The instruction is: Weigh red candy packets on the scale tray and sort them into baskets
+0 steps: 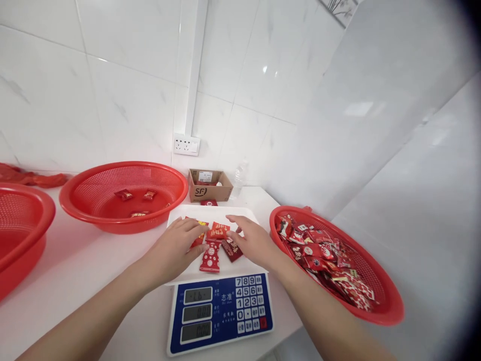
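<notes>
Both hands are flat, fingers loosely spread, gripping nothing: left hand (176, 248) on the left side of the packets (211, 258), right hand (252, 241) on the right. Packets lie mid-pan (203, 211) on the scale (221, 311). Risks, imo: hand weight on the pan skews the readout, and a careless sweep pushes packets off onto the table (93, 250).
</notes>
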The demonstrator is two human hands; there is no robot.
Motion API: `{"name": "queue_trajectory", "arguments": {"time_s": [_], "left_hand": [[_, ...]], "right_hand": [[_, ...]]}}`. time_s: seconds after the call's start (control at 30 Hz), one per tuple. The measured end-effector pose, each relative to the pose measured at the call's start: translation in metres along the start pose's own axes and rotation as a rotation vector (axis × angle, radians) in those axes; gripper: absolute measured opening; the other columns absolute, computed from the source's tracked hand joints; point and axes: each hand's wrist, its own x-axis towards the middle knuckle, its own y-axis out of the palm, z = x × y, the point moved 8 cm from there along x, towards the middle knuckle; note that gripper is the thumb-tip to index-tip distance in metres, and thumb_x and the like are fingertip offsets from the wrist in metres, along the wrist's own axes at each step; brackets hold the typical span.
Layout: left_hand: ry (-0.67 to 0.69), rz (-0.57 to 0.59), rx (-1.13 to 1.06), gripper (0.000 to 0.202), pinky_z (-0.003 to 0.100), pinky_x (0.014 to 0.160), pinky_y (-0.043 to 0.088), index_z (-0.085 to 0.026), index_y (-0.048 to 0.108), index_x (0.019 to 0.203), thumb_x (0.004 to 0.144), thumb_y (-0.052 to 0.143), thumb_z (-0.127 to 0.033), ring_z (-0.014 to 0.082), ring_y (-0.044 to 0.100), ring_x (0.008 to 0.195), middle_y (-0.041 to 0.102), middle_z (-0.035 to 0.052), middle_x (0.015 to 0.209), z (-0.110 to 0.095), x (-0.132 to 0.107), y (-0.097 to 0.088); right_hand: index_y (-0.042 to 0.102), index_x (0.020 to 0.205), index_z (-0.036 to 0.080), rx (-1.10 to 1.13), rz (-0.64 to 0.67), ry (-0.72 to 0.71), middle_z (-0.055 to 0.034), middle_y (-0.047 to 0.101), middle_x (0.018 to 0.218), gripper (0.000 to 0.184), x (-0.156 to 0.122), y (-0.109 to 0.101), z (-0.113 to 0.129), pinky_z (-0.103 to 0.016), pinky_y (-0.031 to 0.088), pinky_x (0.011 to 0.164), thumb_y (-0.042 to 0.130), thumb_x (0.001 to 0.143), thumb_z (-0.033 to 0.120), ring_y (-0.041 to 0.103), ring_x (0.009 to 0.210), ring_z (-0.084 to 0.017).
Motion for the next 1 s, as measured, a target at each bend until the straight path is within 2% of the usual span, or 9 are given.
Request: {"name": "queue_trajectory", "arguments": {"time_s": [0.07,0.13,0.27,0.37,0.53,0.63,0.8,0.9,1.0], "left_hand": [[-0.006,0.022,0.01,0.03,0.044,0.093,0.042,-0.018,0.06,0.113,0.087,0.052,-0.028,0.0261,0.054,0.106,0.061,0.0103,0.115,0.002,-0.001,0.001],[0.004,0.051,0.026,0.032,0.044,0.094,0.041,-0.019,0.058,0.116,0.086,0.052,-0.029,0.0268,0.052,0.111,0.059,0.0105,0.119,0.003,-0.002,0.005],[0.003,0.153,0.072,0.039,0.05,0.101,0.035,-0.024,0.054,0.124,0.085,0.054,-0.03,0.0301,0.042,0.125,0.055,0.0075,0.129,0.008,-0.004,0.018],[0.015,0.197,0.074,0.039,0.052,0.102,0.034,-0.024,0.055,0.123,0.085,0.054,-0.032,0.0303,0.043,0.125,0.055,0.0069,0.13,0.009,-0.005,0.023],[0.026,0.151,0.053,0.038,0.047,0.099,0.038,-0.025,0.054,0.123,0.087,0.05,-0.034,0.0274,0.048,0.12,0.057,0.0066,0.127,0.012,-0.005,0.019],[0.032,0.133,0.032,0.038,0.046,0.099,0.04,-0.025,0.055,0.123,0.086,0.051,-0.035,0.0274,0.048,0.12,0.056,0.0074,0.128,0.014,-0.006,0.02],[0.02,0.129,0.005,0.039,0.045,0.098,0.042,-0.026,0.056,0.122,0.085,0.053,-0.035,0.0284,0.046,0.122,0.055,0.007,0.129,0.017,-0.003,0.02],[-0.039,0.095,-0.01,0.037,0.042,0.096,0.044,-0.025,0.056,0.121,0.087,0.049,-0.037,0.0264,0.048,0.121,0.056,0.0069,0.128,0.016,0.0,0.011],[-0.118,0.033,-0.035,0.037,0.037,0.095,0.046,-0.024,0.053,0.122,0.089,0.046,-0.039,0.0231,0.051,0.119,0.054,0.007,0.13,0.014,0.001,-0.001]], "right_hand": [[0.049,0.129,0.021,-0.03,0.039,-0.038,-0.0079,0.053,0.129,0.042,-0.001,0.01,0.0,-0.04,0.039,0.097,0.047,0.087,0.026,0.049,0.116,-0.024],[0.052,0.127,0.021,-0.043,0.08,-0.055,-0.0077,0.054,0.128,0.042,-0.006,0.018,-0.005,-0.041,0.036,0.1,0.049,0.085,0.022,0.044,0.121,-0.025],[0.054,0.124,0.021,-0.03,0.15,-0.054,-0.0072,0.056,0.126,0.041,-0.019,0.025,-0.014,-0.04,0.036,0.101,0.049,0.084,0.018,0.047,0.118,-0.023],[0.054,0.124,0.02,0.028,0.154,-0.044,-0.0071,0.055,0.126,0.041,-0.029,0.024,-0.014,-0.038,0.036,0.102,0.049,0.084,0.017,0.048,0.117,-0.022],[0.052,0.126,0.021,0.054,0.072,0.042,-0.0075,0.048,0.134,0.041,-0.043,0.013,-0.023,-0.041,0.032,0.106,0.048,0.086,0.024,0.043,0.124,-0.022],[0.058,0.119,0.02,0.039,0.059,0.082,-0.0085,0.053,0.129,0.034,-0.047,0.01,-0.031,-0.039,0.038,0.101,0.045,0.087,0.021,0.05,0.117,-0.023],[0.065,0.104,0.02,0.087,0.004,-0.033,-0.0062,0.062,0.114,0.032,-0.036,0.013,-0.022,-0.033,0.044,0.093,0.042,0.084,0.009,0.058,0.103,-0.019],[0.064,0.109,0.019,0.113,-0.032,-0.077,-0.0075,0.059,0.12,0.032,-0.025,0.012,-0.011,-0.035,0.042,0.097,0.044,0.085,0.012,0.056,0.109,-0.02],[0.061,0.115,0.019,0.151,-0.129,-0.134,-0.0085,0.057,0.125,0.032,-0.019,-0.006,0.007,-0.04,0.04,0.101,0.046,0.087,0.017,0.051,0.116,-0.022]]}}
